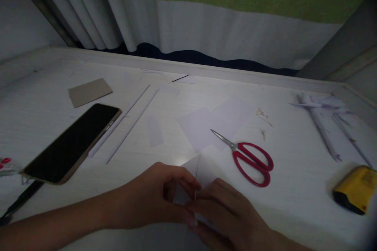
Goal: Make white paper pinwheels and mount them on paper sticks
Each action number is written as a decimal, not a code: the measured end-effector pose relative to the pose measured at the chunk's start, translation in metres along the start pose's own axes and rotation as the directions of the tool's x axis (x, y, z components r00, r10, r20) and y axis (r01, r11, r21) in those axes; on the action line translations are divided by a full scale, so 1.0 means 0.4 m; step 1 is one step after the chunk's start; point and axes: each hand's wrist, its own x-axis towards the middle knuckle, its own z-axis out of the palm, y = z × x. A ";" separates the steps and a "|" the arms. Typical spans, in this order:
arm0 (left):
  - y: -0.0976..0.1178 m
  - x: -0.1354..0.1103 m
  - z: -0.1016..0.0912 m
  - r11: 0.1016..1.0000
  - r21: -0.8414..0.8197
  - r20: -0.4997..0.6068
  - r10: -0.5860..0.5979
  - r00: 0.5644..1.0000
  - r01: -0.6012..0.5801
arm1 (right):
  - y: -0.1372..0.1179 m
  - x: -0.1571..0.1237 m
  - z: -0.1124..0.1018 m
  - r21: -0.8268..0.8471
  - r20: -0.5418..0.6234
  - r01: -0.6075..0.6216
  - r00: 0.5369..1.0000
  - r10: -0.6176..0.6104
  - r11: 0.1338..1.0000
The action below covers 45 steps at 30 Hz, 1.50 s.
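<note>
The left hand [160, 196] is curled at the near edge of the table [294, 188]. Its fingers are bent inward and its thumb is brought up against them, pinching the near part of a folded paper [203, 169]. The right hand [225, 213] meets it from the other side, fingers close together and lying low over the same paper. Its fingertips touch the left thumb, but I cannot tell whether it grips the paper or only presses it down. The white folded paper rests on the table between and just beyond the two hands, a crease running up its middle and its far corners poking out past the fingers.

Just to the right of the paper lie red-handled scissors [253, 162], blades shut and pointing away to the left. Beyond them are loose white sheets [219, 121]. To the left a dark phone [73, 143] lies face up, with long thin paper strips [132, 123] beside it and a piece of brown cardboard [90, 91] farther back. A black pen [20, 200] lies near the left forearm. Far right are rolled paper [322, 129] and a yellow object [356, 189]. A green-and-white curtain [206, 23] hangs behind.
</note>
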 end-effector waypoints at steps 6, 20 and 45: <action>0.007 -0.004 -0.011 0.989 -0.088 0.115 -0.107 0.988 0.118 | 0.001 -0.015 0.000 -0.011 -0.072 0.022 0.997 -0.022 1.000; 0.040 -0.054 0.009 0.737 0.655 -0.110 0.315 0.943 -0.170 | -0.004 -0.039 -0.002 0.137 -0.089 -0.159 0.981 0.172 0.978; 0.002 -0.060 0.007 0.686 0.699 0.016 0.267 0.963 -0.202 | -0.009 -0.030 -0.002 0.075 -0.083 -0.066 0.994 0.072 0.995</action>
